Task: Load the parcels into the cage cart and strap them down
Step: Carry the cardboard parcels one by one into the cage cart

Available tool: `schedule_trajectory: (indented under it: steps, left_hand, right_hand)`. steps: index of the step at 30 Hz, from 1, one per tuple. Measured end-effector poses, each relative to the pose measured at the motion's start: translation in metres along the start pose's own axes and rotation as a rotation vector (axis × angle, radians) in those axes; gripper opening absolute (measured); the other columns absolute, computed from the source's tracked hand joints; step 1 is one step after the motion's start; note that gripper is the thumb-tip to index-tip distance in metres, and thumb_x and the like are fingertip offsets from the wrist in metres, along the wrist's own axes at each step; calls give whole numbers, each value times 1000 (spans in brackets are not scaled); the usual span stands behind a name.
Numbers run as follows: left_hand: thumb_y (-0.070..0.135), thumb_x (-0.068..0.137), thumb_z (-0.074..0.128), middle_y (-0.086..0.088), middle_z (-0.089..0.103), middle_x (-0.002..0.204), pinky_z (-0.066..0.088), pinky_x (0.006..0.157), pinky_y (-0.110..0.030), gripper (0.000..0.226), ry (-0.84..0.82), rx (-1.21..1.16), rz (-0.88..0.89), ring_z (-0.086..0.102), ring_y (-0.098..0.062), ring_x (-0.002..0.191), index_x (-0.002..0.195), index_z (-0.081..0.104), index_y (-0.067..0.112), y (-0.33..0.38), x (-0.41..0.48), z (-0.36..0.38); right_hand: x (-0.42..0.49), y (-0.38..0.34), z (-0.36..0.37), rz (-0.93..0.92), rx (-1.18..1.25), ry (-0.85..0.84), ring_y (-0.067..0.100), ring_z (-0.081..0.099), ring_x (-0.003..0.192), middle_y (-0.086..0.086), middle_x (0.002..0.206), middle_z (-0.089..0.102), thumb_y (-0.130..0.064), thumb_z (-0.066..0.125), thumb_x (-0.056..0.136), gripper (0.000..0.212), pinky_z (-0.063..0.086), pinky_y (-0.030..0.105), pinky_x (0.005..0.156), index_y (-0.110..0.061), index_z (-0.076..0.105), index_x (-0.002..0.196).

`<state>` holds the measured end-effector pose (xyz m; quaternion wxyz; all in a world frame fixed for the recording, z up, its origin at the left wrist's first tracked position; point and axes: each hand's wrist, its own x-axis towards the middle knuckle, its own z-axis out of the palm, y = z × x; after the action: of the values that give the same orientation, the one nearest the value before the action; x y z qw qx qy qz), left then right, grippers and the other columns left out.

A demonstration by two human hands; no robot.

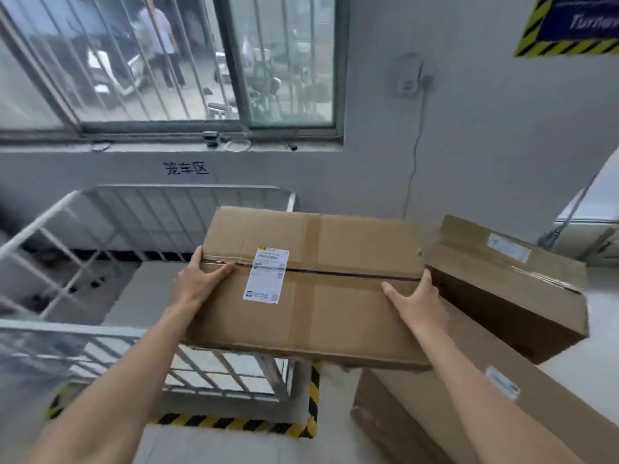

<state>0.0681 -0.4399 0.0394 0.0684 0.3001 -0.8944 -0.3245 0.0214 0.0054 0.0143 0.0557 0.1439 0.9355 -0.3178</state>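
Head view: left hand [197, 283] and right hand [420, 304], fingers [219, 270] wrapped round the parcel [318, 316] ends; tilted, it may snag the cage cart [50, 328] rail.

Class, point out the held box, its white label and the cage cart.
held box [335, 313], head view, bare cardboard of its top
white label [266, 274], head view, middle of the sticker
cage cart [187, 188], head view, top rail of far side
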Motion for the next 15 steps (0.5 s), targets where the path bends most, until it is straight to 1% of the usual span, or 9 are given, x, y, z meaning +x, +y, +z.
schedule_trajectory:
  steps: [2, 4, 7, 8, 10, 12, 15]
  left_hand:
    - [87, 59, 63, -13, 58, 142, 46, 103, -48, 115, 11, -9, -74, 54, -39, 129, 155, 33, 31, -56, 8, -38]
    - [93, 49, 54, -10, 57, 144, 46, 103, -47, 124, 26, 14, -150, 53, -37, 130, 156, 32, 33, -115, 16, -72]
    - [96, 43, 50, -9, 54, 147, 45, 103, -46, 132, 22, 47, -228, 51, -36, 133, 156, 32, 31, -192, 27, -107]
    - [96, 43, 51, -9, 55, 147, 45, 103, -46, 131, 17, 54, -250, 52, -36, 133, 155, 33, 31, -213, 31, -115]
    - [95, 50, 54, -11, 55, 146, 44, 101, -47, 123, -5, 103, -289, 52, -38, 131, 154, 33, 34, -250, 38, -128]
    - [91, 58, 57, -10, 52, 149, 43, 104, -48, 117, -34, 138, -316, 50, -38, 133, 156, 29, 35, -279, 44, -132]
    - [93, 53, 54, -7, 52, 150, 43, 100, -47, 121, -22, 101, -329, 50, -36, 133, 157, 28, 35, -301, 64, -129]
  right_hand:
    - [-14, -43, 49, -29, 18, -40, 38, 50, 131, 13, 155, 38, -85, 56, 72, 116, 47, 50, 98, -24, 10, 159]
    - [-34, -80, 102, -47, 13, -95, 38, 53, 129, 14, 151, 42, -83, 58, 73, 114, 46, 48, 97, -22, 11, 158]
    - [-65, -115, 178, -49, -11, -193, 37, 54, 128, 13, 150, 44, -81, 58, 75, 113, 45, 46, 98, -21, 12, 158]
    - [-75, -124, 199, -43, -17, -222, 37, 53, 128, 13, 150, 44, -81, 58, 75, 113, 45, 46, 98, -21, 12, 158]
    - [-92, -135, 234, -18, -27, -278, 37, 53, 128, 13, 151, 43, -81, 58, 75, 113, 45, 45, 98, -22, 10, 159]
    - [-104, -143, 259, 10, -42, -299, 38, 54, 126, 12, 151, 42, -84, 57, 74, 115, 44, 44, 97, -24, 8, 159]
    - [-104, -159, 283, 26, -58, -267, 38, 56, 124, 11, 150, 41, -85, 56, 73, 114, 44, 45, 95, -26, 7, 158]
